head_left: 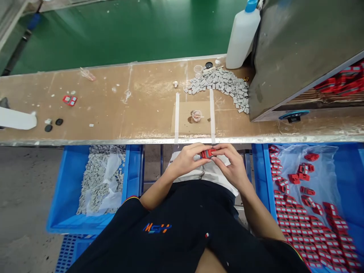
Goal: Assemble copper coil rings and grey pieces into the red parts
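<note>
Between both hands, just off the front edge of the bench, is a small red plastic part with a grey piece on it. My left hand pinches it from the left, and my right hand has its fingertips on its right end. Beyond the hands, a small cup with a thin stick in it stands on a cardboard pad held by white tape. A curved heap of small grey pieces lies behind the pad. The underside of the red part is hidden.
At left stands a blue bin of grey pieces; at right, another blue bin holds rows of red parts. A white bottle stands beside a metal cabinet. One red part and black caps lie on the bench.
</note>
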{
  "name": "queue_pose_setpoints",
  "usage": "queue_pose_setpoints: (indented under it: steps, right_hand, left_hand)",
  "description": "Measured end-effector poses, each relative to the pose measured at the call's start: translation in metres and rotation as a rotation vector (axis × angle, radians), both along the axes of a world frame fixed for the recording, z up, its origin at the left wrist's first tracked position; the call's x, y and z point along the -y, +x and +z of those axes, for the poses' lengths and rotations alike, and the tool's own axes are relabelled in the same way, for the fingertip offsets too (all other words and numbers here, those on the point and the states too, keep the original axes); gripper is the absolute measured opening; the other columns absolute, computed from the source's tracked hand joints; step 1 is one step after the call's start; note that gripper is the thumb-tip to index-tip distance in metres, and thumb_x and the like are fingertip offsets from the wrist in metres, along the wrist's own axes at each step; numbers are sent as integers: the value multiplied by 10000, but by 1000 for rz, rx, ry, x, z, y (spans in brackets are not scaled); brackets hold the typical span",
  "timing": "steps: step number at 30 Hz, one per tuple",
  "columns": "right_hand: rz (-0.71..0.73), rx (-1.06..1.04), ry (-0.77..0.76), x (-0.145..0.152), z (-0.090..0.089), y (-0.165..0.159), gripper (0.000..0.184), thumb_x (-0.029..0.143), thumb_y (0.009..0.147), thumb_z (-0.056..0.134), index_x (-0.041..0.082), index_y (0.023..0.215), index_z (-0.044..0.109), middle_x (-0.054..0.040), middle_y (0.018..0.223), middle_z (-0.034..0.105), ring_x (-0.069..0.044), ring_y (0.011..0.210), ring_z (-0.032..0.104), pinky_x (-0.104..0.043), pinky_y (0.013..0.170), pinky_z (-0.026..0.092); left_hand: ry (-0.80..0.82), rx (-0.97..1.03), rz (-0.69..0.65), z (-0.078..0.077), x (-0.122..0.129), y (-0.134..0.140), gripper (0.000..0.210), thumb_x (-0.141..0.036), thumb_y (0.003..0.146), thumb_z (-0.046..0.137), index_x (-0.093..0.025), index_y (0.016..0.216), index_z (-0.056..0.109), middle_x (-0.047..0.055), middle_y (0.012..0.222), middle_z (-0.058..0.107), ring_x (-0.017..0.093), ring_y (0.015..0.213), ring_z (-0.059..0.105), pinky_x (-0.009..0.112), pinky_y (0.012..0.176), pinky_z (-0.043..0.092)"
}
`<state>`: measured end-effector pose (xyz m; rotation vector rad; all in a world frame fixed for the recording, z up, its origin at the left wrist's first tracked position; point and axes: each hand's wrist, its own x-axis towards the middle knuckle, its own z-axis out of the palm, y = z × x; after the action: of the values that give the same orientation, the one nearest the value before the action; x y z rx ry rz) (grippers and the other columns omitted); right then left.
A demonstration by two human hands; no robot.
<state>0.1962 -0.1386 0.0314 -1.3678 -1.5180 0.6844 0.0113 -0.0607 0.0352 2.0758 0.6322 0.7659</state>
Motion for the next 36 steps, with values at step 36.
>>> queue_pose_setpoints:
  steps: [36]
  right_hand:
    - [-1163,635,-161,-45,54,374,275,176,915,460,138,1118,643,-203,1187,616,-315,1039,625,-453,905,493]
  left_hand:
    - [-488,-374,93,8,-40,20,473,-582,868,668,-195,1122,760,117,1079,798,282,1001,769,348,889,640]
